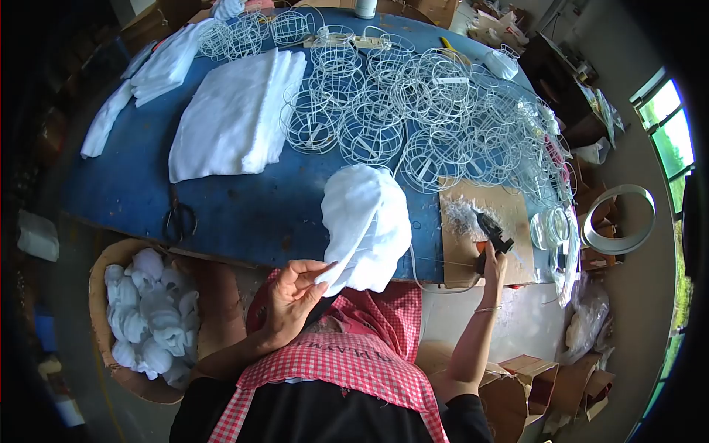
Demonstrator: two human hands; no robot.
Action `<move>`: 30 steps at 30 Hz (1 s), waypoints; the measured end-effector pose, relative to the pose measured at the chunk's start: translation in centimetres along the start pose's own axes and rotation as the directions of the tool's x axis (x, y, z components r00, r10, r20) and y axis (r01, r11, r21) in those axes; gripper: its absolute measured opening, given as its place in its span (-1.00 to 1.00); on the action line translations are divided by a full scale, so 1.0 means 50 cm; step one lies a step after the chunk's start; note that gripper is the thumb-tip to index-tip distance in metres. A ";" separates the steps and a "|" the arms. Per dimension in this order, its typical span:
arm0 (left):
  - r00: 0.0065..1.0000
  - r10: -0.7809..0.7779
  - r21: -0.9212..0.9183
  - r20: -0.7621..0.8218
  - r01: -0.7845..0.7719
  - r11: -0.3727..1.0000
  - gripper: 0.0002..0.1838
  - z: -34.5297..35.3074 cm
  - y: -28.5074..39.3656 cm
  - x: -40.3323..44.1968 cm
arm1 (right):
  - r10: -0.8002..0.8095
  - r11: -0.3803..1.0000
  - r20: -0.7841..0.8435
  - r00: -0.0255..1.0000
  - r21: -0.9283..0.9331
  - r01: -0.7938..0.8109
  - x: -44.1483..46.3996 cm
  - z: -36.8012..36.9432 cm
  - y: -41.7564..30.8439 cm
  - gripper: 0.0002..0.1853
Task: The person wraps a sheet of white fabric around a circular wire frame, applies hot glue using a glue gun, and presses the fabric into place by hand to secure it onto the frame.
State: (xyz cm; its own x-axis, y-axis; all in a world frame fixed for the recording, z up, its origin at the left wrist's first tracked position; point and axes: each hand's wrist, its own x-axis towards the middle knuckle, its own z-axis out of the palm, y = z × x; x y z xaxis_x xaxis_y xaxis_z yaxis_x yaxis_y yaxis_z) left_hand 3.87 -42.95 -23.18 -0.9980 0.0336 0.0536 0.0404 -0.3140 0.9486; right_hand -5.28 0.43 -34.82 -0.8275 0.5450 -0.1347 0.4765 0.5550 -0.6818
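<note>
My left hand (295, 295) pinches the lower left edge of a piece of white batting (367, 229) between thumb and fingers. The batting is draped over a rounded form at the table's front edge, and faint lines like wire show through it. In my right hand (493, 266) is a black glue gun (493, 230), its nozzle pointing up and left over a cardboard sheet (458, 273). Whitish glue strings (461, 215) are matted on that cardboard. A pale cord runs from near the batting toward the gun.
Wire frames (373, 129) crowd the back and right of the blue table (244, 210). White batting sheets (229, 111) are stacked at left. Black scissors (179, 221) lie at the front left edge. Below, a cardboard box (100, 295) holds white padded pieces (151, 314). A tape roll (548, 227) is at right.
</note>
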 end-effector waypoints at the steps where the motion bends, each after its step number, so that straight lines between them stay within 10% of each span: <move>1: 1.000 0.004 0.014 0.021 -0.005 1.000 -0.76 0.002 0.002 -0.001 | -0.185 0.881 -0.202 0.962 -0.467 0.071 -0.030 0.006 -0.007 -0.51; 4: 0.997 0.005 0.084 0.075 -0.011 0.996 -0.77 0.003 0.002 -0.004 | -0.527 0.784 -0.391 0.755 -0.565 0.255 -0.183 0.009 -0.166 -0.70; 6: 0.996 0.017 0.110 0.092 -0.027 0.994 -0.78 0.006 0.002 -0.001 | -0.671 0.738 -0.257 0.695 -0.152 0.657 -0.297 0.052 -0.228 -0.68; 8: 0.994 0.024 0.128 0.109 -0.038 0.991 -0.78 0.011 0.002 0.001 | -0.861 0.507 -0.147 0.487 -0.161 0.847 -0.384 0.108 -0.260 -0.49; 10: 0.993 0.025 0.142 0.114 -0.042 0.989 -0.79 0.014 0.005 -0.001 | -0.873 0.475 0.057 0.484 -0.115 0.872 -0.424 0.135 -0.276 -0.51; 22: 0.942 0.284 0.475 0.179 -0.336 0.813 -0.81 0.023 0.011 0.019 | -0.901 0.334 -0.200 0.385 0.249 0.909 -0.426 0.129 -0.281 -0.68; 30: 0.766 0.496 0.661 0.409 -0.624 0.418 -0.68 0.044 0.027 0.040 | -0.907 0.324 -0.206 0.367 0.214 0.922 -0.421 0.113 -0.313 -0.65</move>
State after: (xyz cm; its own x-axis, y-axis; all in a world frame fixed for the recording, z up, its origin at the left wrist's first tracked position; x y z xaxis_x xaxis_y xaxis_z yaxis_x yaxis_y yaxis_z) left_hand 2.05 -41.22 -21.11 -0.7244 0.2578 0.6394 0.6713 0.4746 0.5693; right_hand 3.01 -23.29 -25.38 -0.6748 -0.1743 0.7171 -0.6716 0.5477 -0.4989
